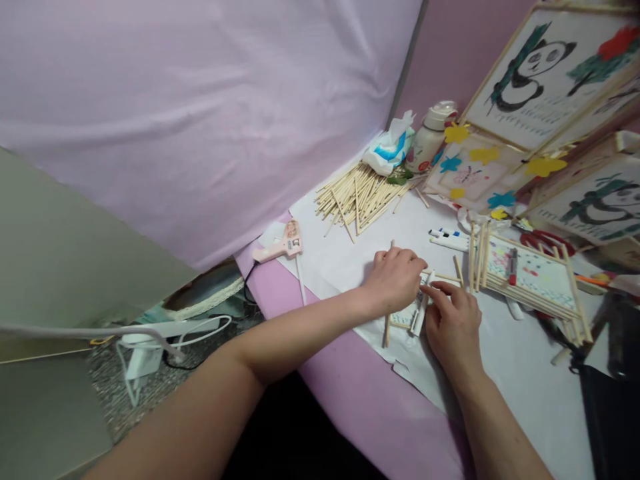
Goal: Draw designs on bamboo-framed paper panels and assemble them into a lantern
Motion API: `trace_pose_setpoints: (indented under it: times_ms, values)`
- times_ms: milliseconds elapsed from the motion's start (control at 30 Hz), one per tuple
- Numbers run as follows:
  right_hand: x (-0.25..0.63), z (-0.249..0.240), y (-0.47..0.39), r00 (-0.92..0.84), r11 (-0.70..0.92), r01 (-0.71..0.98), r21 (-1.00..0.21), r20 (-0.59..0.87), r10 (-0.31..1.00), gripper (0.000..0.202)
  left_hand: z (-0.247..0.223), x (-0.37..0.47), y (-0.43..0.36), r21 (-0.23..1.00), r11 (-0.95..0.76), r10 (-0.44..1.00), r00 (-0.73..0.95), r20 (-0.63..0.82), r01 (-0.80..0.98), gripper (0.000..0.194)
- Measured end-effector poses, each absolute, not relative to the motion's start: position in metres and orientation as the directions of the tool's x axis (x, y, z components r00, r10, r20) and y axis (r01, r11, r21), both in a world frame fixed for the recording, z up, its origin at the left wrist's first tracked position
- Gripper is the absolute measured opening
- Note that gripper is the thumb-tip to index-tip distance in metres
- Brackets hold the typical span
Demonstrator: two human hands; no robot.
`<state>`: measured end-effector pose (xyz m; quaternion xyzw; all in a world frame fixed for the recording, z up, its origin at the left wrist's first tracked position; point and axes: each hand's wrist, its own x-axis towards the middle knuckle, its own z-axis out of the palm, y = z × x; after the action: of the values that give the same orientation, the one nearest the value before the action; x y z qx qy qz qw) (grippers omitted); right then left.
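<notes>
My left hand [397,280] is closed, its fingers curled over a small frame of wooden sticks [387,330] on the table; what its fingertips grip is hidden. From the right, my right hand [454,325] reaches in with fingers bent close together near the left fingertips. Between the hands, a white marker [419,320] lies slantwise across the frame. Under it shows a sheet with green marks [401,316], partly covered by my left hand. I cannot make out what the right fingertips hold.
A pink glue gun [283,245] lies left, its cord over the table edge. Behind are a pile of wooden sticks [367,197], a tissue pack [393,150] and a bottle [427,143]. Right stand a stacked stick frame [530,273], red scissors [543,241] and a panda-picture lantern [530,80].
</notes>
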<state>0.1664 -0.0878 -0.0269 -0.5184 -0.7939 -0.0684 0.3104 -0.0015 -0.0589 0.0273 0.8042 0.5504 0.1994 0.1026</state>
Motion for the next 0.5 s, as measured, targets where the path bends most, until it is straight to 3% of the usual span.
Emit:
trace_pose_setpoints:
  times_ms: [200,300,500]
  values:
    - [0.167,-0.024,-0.085,-0.291,0.484,0.834,-0.266,0.534,0.794,0.036,0.024,-0.007,-0.006,0.398,-0.407,0.913,0.383,0.143,0.822,0.033]
    - [0.169,-0.015,-0.082,-0.332,0.477,0.829,-0.292,0.43,0.84,0.039,0.022,-0.015,0.015,0.433,-0.447,0.888,0.445,0.114,0.783,0.03]
    - [0.173,0.004,-0.079,-0.362,0.443,0.88,-0.171,0.364,0.858,0.027,0.013,-0.025,0.024,0.524,-0.495,0.848,0.518,0.116,0.693,0.026]
